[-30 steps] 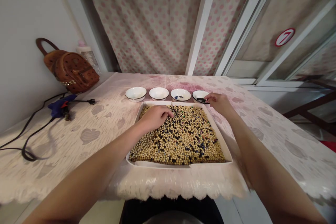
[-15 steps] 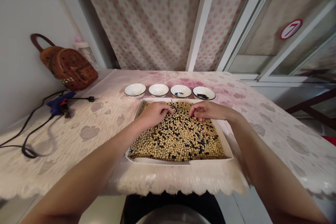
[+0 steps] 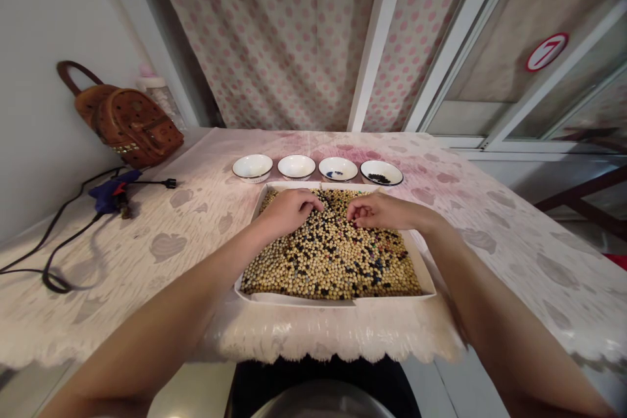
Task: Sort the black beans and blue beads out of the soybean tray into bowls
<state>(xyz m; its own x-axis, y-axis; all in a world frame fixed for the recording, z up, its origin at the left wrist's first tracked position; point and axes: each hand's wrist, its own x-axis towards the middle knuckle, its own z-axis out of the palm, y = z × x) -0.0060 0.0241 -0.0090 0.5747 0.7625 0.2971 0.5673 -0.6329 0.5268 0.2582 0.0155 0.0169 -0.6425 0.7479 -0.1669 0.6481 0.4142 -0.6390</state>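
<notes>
A shallow white box (image 3: 298,301) is filled with small round beads (image 3: 313,261), mostly tan with many black ones and a few coloured. Over its back left part, my left hand (image 3: 294,208) is closed, fingertips pinched down at the beads; whatever they hold is too small to make out. My right hand (image 3: 373,211) hovers at the back right of the box with fingers curled together, and their contents are hidden. Behind the box stands a row of white bowls. Black beads lie in the rightmost bowl (image 3: 381,170), and a few blue ones in the bowl beside it (image 3: 338,167).
Two more white bowls, one far left (image 3: 253,166) and one next to it (image 3: 296,165), complete the row. At left lie a blue glue gun (image 3: 115,191) with its black cord (image 3: 53,281) and a brown backpack (image 3: 140,124). A patterned cloth (image 3: 196,255) covers the table.
My right hand has shifted slightly left over the beads, its fingers curling more. The left hand stays almost where it was.
</notes>
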